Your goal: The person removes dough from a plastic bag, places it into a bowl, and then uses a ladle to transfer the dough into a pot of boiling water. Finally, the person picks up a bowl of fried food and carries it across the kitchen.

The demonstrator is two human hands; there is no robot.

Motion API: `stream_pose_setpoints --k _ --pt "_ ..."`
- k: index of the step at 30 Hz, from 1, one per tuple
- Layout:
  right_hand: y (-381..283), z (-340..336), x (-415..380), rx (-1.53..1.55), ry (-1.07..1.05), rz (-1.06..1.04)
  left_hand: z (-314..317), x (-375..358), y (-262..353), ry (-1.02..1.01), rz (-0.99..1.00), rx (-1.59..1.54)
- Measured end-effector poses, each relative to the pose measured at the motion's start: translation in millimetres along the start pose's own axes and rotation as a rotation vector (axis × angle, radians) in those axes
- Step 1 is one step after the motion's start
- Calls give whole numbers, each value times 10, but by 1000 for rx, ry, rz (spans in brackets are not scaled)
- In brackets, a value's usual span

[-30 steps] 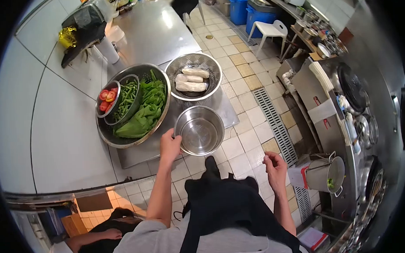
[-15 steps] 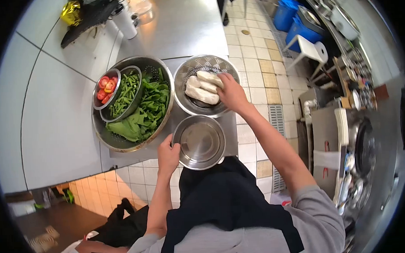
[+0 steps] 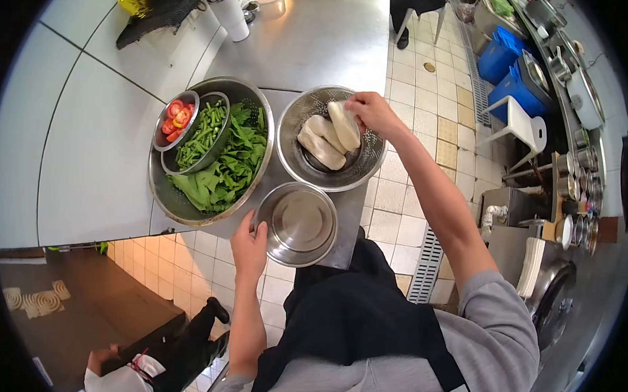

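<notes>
Between the fingertips of my right hand (image 3: 372, 114) is the upper end of a peeled white root piece (image 3: 344, 127), tilted upright inside a perforated metal colander (image 3: 292, 152). Two more pale root pieces (image 3: 319, 149) lie in that colander. At the counter's near edge stands a steel bowl (image 3: 298, 224) with nothing visible in it. My left hand (image 3: 248, 250) is at its left rim, thumb and fingers closed about the edge.
Left of the colander, a large metal basin (image 3: 163, 208) holds leafy greens (image 3: 223, 175), a bowl of cut green beans (image 3: 203, 141) and a small bowl of tomato pieces (image 3: 178, 121). A white bottle (image 3: 230, 19) stands farther back. Another person (image 3: 137, 375) is at lower left.
My right hand has lifted one root piece away from the others and tilted it toward the colander's right side. The view has shifted; my left hand remains at the bowl's rim.
</notes>
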State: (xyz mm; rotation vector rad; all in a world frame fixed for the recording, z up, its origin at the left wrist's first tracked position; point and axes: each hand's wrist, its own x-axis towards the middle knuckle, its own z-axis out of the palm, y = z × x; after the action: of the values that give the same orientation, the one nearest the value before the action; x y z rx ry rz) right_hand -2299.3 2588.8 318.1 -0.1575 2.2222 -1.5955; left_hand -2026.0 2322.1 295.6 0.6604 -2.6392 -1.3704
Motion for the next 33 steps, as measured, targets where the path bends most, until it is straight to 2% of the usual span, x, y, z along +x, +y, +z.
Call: stream_pose_setpoints --k 2,3,6,9,11,13,16,19,21,23,28,31,33 --pt "-305 -45 -95 260 -54 -38 -104 -134 68 70 73 286" --pt "-476 -41 -168 241 -76 -58 -185 -182 140 104 110 430" --pt "-883 60 -436 278 -159 -137 -295 -330 474 121 36 136" --pt "-1310 211 -845 412 -239 -224 -98 -244 464 -121 -8 -492" --pt "-1508 326 -1050 546 -338 -277 65 -54 545 -401 -174 -783" --pt "-1622 481 -1266 633 -408 -287 159 57 817 -575 -428 -1287" --pt "-1645 693 -1507 585 -458 -278 50 72 935 -763 -326 -1475" --pt "-1518 811 -1668 777 -530 -193 17 72 637 -754 -216 -1400" --pt "-1424 885 -1778 758 -504 -189 32 146 358 -779 -170 -1441" --pt "-1313 933 -1892 705 -454 -167 -112 9 690 -459 -307 -1401" --pt "-711 974 -1914 178 -393 -80 -244 17 380 -300 -239 -1300" --pt "-450 1163 -1838 130 -111 -307 -288 -35 259 -209 -251 -1165" --pt "-375 1225 -1739 151 -193 -307 -276 -71 264 -144 -233 -1046"
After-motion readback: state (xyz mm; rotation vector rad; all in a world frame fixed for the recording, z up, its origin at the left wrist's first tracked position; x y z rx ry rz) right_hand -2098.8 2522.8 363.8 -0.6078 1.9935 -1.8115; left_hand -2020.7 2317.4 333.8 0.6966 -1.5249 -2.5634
